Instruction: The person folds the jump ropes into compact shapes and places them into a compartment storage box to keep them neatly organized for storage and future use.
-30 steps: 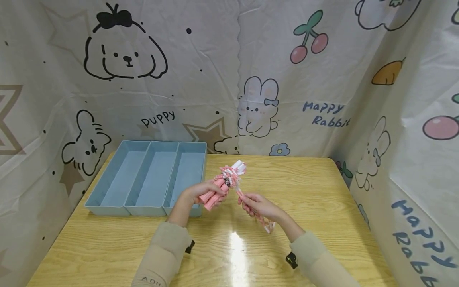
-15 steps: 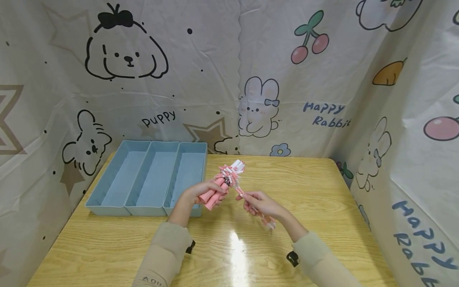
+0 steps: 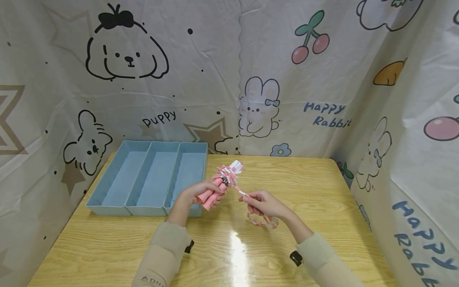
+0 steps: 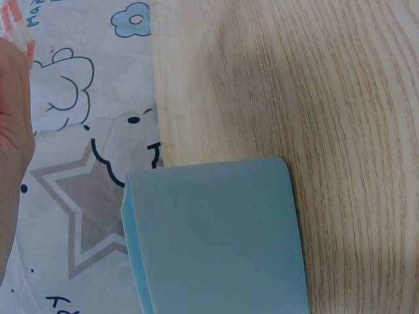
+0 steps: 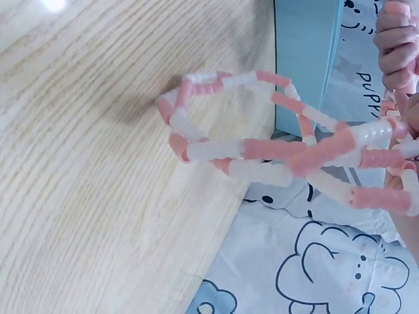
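A beaded jump rope, with pink and white segments, is bundled in front of me. My left hand grips its pink handles, and several turns of the beaded cord are wound round the bundle above the fingers. White ends stick out at the top. My right hand pinches the free cord, which runs straight between both hands. Below the right hand hang loose loops; in the right wrist view these beaded loops fill the middle. Only the edge of my left hand shows in the left wrist view.
A pale blue tray with three compartments stands on the wooden table, just behind and left of my left hand. A printed cloth hangs along the back and sides of the table.
My right hand has shifted slightly to the right, and the cord between the hands looks longer and straighter. The hanging loops have swung. The left hand stays nearly in place.
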{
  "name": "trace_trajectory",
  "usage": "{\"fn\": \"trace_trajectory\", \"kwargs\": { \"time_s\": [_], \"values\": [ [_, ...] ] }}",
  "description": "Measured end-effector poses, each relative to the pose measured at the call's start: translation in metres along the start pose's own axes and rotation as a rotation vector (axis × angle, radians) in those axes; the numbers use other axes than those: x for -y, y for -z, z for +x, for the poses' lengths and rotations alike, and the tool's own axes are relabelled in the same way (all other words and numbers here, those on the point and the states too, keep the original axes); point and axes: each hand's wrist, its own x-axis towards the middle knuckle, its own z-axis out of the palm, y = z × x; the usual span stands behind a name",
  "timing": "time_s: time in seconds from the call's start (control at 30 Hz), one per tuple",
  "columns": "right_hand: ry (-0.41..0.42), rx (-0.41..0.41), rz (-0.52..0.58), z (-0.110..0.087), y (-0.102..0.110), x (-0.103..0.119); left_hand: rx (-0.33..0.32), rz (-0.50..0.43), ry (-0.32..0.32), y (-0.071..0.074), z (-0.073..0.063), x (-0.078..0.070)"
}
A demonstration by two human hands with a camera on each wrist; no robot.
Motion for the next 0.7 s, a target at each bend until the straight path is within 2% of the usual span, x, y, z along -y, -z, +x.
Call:
{"fn": "trace_trajectory", "kwargs": {
  "time_s": [0.3, 0.43, 0.7],
  "values": [
    [0.031, 0.016, -0.125, -0.005, 0.007, 0.016, 0.03, 0.035, 0.024, 0.0, 0.0, 0.0],
    [0.033, 0.015, -0.162, -0.005, 0.009, 0.024, 0.066, 0.077, 0.05, -0.001, -0.001, -0.002],
    [0.09, 0.018, -0.302, -0.003, 0.014, 0.038, 0.09, 0.106, 0.106, -0.004, -0.004, -0.002]
  ]
}}
